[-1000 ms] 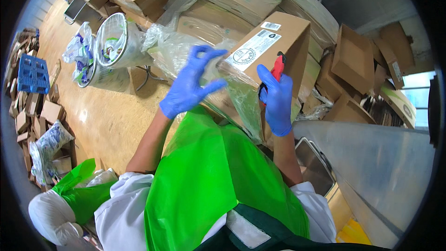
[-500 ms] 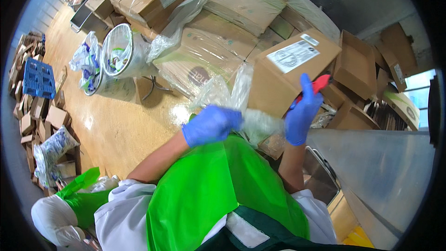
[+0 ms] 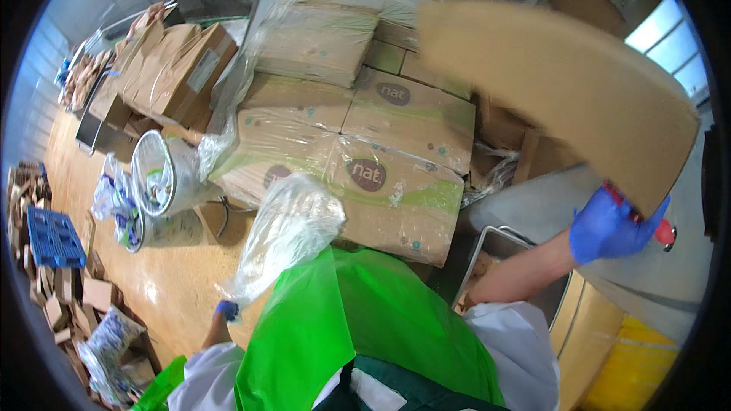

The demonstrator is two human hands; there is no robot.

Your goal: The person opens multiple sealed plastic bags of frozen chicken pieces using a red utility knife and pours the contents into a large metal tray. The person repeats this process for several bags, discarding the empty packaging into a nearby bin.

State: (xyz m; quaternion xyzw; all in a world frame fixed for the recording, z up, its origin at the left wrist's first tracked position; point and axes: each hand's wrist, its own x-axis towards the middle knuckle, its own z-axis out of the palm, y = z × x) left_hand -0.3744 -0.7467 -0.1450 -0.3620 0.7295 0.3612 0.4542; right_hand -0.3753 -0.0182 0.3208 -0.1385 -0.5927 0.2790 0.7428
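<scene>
Low on the left, my gloved left hand (image 3: 227,310) is closed on one end of a crumpled clear plastic bag (image 3: 293,221), which trails up and right. On the right, my blue-gloved right hand (image 3: 613,230) grips the lower edge of a brown cardboard box (image 3: 567,87), raised and blurred by motion. A red tool (image 3: 664,233) sticks out of the same hand; its kind is hard to make out. Ahead of me stand stacked cartons (image 3: 415,209) with green bands, partly under clear stretch wrap (image 3: 232,106).
Two bag-lined bins (image 3: 152,175) stand to the left. Beyond them is a cart loaded with boxes (image 3: 171,76). A blue pallet (image 3: 55,236) leans on piled cardboard at far left. Below my right arm is a metal tub (image 3: 525,242), with a yellow item (image 3: 632,358) nearby.
My right hand has carried the box off the stack, up and right, uncovering cartons. My left hand has swung down and left with the plastic. The view has shifted too.
</scene>
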